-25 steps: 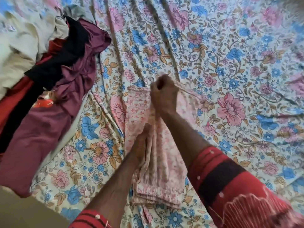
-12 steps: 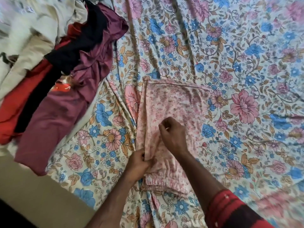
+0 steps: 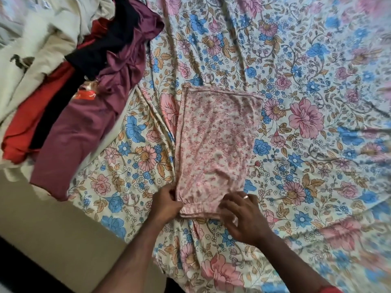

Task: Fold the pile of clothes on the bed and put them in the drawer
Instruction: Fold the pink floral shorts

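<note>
Fingers of both hands (image 3: 167,205) (image 3: 243,216) pinch pink garment's (image 3: 218,140) near hem; bedsheet (image 3: 317,70) lies open beyond.

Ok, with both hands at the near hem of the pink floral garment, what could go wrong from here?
1. The left hand grips one corner of the pink floral garment while the right hand looks looser; an uneven lift could skew the fold.
2. The bedsheet is wrinkled and similarly patterned, so it might get pinched along.
3. The pile of clothes hangs over the bed edge; the maroon garment could slip off.
</note>
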The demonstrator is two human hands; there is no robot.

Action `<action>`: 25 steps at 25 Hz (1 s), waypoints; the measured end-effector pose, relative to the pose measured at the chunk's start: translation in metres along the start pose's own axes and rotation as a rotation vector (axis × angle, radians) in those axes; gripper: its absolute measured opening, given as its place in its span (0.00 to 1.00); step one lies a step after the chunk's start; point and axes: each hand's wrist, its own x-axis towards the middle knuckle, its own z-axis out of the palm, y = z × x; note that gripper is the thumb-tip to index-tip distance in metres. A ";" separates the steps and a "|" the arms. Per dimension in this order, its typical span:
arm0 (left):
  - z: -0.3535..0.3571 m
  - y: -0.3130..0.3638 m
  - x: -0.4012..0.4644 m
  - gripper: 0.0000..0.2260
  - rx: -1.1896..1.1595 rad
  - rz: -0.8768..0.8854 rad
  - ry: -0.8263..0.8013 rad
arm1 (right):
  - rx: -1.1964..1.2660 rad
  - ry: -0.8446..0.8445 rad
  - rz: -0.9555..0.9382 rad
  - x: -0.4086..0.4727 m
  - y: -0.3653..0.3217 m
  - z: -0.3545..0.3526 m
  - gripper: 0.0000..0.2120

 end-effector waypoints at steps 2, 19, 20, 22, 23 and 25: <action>-0.003 -0.009 0.000 0.19 0.028 0.086 0.069 | -0.065 -0.042 -0.046 -0.012 0.012 -0.007 0.21; 0.044 -0.032 -0.034 0.30 1.096 0.566 0.135 | -0.086 -0.288 -0.311 0.008 0.003 -0.029 0.25; 0.043 -0.040 -0.035 0.26 1.022 0.625 0.171 | -0.045 -0.292 -0.303 0.002 0.004 -0.033 0.24; 0.032 -0.053 -0.034 0.19 0.829 0.719 0.177 | 0.094 -0.332 -0.248 -0.011 0.007 -0.040 0.21; 0.024 -0.056 -0.034 0.17 0.730 0.709 0.118 | 0.211 -0.354 -0.200 -0.016 0.007 -0.045 0.18; 0.004 -0.043 -0.042 0.15 0.502 0.594 -0.119 | 0.443 -0.340 -0.086 -0.016 0.007 -0.055 0.11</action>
